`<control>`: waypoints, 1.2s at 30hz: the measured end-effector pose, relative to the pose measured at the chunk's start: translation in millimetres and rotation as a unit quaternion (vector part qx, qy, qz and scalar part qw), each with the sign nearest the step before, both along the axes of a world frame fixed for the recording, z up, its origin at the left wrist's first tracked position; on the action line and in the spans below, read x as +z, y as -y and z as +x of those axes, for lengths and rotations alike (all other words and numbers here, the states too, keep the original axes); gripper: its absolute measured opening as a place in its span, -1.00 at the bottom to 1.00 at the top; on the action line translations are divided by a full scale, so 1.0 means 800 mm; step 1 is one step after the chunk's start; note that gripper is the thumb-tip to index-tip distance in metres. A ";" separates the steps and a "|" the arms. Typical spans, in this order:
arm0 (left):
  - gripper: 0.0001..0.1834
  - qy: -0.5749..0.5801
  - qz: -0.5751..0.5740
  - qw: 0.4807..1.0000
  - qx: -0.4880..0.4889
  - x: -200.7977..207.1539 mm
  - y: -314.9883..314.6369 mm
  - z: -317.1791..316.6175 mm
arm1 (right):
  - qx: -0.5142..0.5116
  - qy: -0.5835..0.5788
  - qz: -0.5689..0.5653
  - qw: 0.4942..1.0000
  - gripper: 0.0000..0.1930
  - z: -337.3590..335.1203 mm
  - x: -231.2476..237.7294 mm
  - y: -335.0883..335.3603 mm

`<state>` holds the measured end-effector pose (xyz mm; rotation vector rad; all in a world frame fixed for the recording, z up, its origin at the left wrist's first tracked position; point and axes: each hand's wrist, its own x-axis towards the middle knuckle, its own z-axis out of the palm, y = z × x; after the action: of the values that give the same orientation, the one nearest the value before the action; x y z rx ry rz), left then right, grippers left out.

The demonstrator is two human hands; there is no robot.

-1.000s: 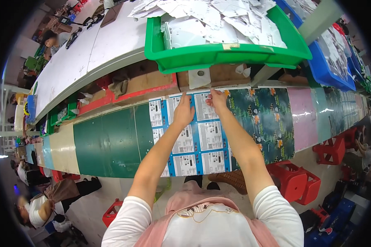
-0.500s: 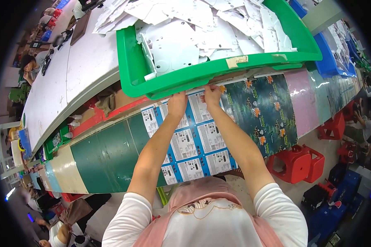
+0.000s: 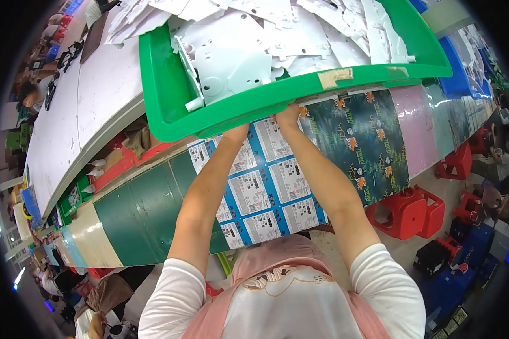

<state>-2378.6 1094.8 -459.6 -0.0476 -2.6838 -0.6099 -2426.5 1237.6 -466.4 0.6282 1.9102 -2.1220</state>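
Both forearms reach forward across a printed sheet point(image 3: 268, 185) with blue borders and rows of white label panels. My left hand point(image 3: 237, 133) is at the sheet's far edge, its fingers hidden beneath the rim of a large green bin point(image 3: 226, 123). A short way to the right, my right hand point(image 3: 289, 117) also goes in below that rim, so its fingertips do not show. Whether either hand grips the sheet or the bin cannot be made out. The bin is heaped with flat white plastic parts point(image 3: 232, 68) that have holes in them.
A dark green sheet with animal prints point(image 3: 356, 147) lies to the right on the same long bench point(image 3: 147, 217). Behind on the left stands a white tabletop point(image 3: 90, 107). Red stools point(image 3: 398, 214) are at the bench's right front, and a blue bin point(image 3: 455, 85) sits far right.
Both hands have slipped farther under the bin's rim, hiding the fingers that showed before. The bin looks larger and nearer, its left end shifted left and down; the view has also moved slightly.
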 end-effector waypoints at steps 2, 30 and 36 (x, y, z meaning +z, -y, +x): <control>-0.81 -0.003 0.007 1.000 0.000 -0.002 0.005 -0.004 | -0.002 0.002 0.007 1.000 -0.76 -0.001 -0.004 0.002; -0.46 0.079 -0.060 0.995 0.024 -0.001 0.015 0.023 | 0.032 -0.008 0.179 0.983 -0.58 0.045 -0.014 -0.031; -0.68 0.237 -0.224 0.944 0.044 -0.038 0.001 0.025 | 0.087 -0.122 0.301 0.942 -0.77 0.247 -0.099 -0.091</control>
<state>-2358.4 1094.3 -490.1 0.1107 -3.2167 0.0419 -2229.2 1310.7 -545.4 0.2762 2.6662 -1.5521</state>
